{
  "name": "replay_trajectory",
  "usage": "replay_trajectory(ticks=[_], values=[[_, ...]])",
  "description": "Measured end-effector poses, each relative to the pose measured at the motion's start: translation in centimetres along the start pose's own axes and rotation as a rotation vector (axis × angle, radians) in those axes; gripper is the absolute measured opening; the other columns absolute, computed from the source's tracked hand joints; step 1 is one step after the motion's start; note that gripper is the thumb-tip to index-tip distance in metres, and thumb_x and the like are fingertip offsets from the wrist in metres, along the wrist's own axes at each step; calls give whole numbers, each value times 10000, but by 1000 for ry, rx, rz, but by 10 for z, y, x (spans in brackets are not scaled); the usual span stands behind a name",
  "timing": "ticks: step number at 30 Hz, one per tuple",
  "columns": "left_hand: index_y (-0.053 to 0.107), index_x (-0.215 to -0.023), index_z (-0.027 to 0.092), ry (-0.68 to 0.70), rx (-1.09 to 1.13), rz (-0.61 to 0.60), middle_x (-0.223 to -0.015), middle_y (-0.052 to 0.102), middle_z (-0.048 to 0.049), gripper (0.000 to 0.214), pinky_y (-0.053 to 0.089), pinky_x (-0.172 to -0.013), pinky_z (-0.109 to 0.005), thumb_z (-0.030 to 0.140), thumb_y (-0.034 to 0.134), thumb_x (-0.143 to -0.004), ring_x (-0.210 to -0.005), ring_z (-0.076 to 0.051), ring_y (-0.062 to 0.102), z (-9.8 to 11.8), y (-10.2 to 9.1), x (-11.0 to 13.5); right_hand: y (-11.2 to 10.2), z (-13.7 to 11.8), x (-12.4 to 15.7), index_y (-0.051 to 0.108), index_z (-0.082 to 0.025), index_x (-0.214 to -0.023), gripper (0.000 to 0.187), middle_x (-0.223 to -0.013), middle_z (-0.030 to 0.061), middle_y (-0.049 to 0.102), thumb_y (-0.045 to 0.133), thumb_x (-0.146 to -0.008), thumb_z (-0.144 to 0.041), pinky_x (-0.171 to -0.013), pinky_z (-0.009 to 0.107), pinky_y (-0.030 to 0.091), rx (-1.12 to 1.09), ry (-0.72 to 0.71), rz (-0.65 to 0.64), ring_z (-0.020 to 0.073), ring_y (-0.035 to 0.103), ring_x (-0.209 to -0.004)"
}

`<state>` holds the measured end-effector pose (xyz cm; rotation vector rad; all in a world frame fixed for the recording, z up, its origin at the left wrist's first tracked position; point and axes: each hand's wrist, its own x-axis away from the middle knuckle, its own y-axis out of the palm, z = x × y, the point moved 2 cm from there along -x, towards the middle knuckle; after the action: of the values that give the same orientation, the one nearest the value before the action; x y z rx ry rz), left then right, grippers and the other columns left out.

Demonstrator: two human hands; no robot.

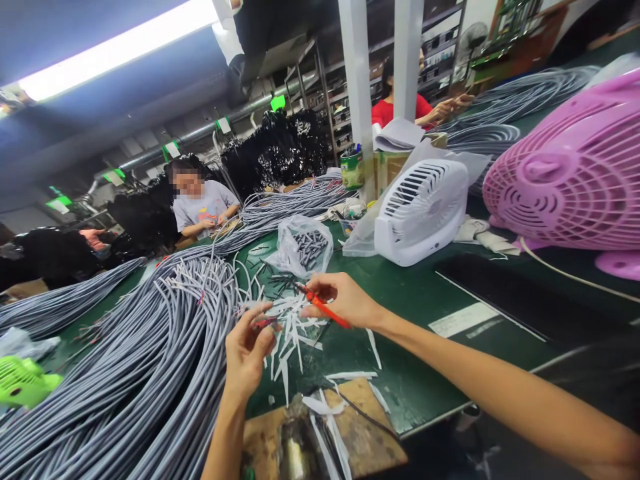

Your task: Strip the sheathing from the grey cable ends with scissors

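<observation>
My left hand (247,350) is closed in a pinch on the end of a grey cable (253,325) from the big bundle (150,360) at the left; small coloured wire tips show at my fingertips. My right hand (343,297) is closed on a thin red tool (323,307) that points left and up toward the cable end. Both hands hover over the green table (425,300), above a scatter of white strips (295,333) and short black pieces.
A clear bag of dark small parts (305,247) lies beyond my hands. A white fan (423,210) and a pink fan (575,173) stand to the right. A worn wooden block (350,427) sits at the near edge. A green object (23,380) lies left. Other people sit at the back.
</observation>
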<state>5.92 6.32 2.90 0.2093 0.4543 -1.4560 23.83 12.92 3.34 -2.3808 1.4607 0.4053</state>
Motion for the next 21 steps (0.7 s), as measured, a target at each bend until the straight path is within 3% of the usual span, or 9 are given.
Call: replay_trajectory(ticks=[3,6,11,16,21], values=[[591,-1127,183,-158,74,-12,-657,564,4,468,309,-389,-144,363,671,-703,-447,-47,416,-7,10,2,11,-2,4,502,-167,-698,433,-650,-29,550,777,-501,-439,-611,242,450,-203,-3,14,106,533,-602],[578,-1174,183,-227,88,-51,-651,542,19,565,295,-374,-144,392,698,-664,-428,-34,383,-11,19,3,20,-3,9,512,-176,-692,403,-653,-19,579,773,-517,-427,-645,257,465,-167,-28,121,122,564,-614],[707,-964,142,-256,89,42,-555,518,28,480,269,-372,-157,397,759,-560,-422,-31,333,-14,28,1,26,-3,15,527,-173,-740,326,-690,14,642,733,-589,-376,-615,250,469,-128,-15,210,150,618,-637],[735,-832,115,-267,125,248,-485,501,32,455,263,-355,-156,476,734,-556,-395,-29,335,-16,32,1,30,1,16,495,-182,-740,240,-685,15,651,671,-635,-307,-588,233,459,-167,13,241,142,619,-623],[716,-764,109,-241,191,294,-479,515,29,396,242,-329,-145,472,713,-605,-344,-17,346,-14,31,2,34,5,15,490,-184,-704,282,-624,-24,614,712,-577,-302,-536,207,412,-248,108,310,99,551,-544]])
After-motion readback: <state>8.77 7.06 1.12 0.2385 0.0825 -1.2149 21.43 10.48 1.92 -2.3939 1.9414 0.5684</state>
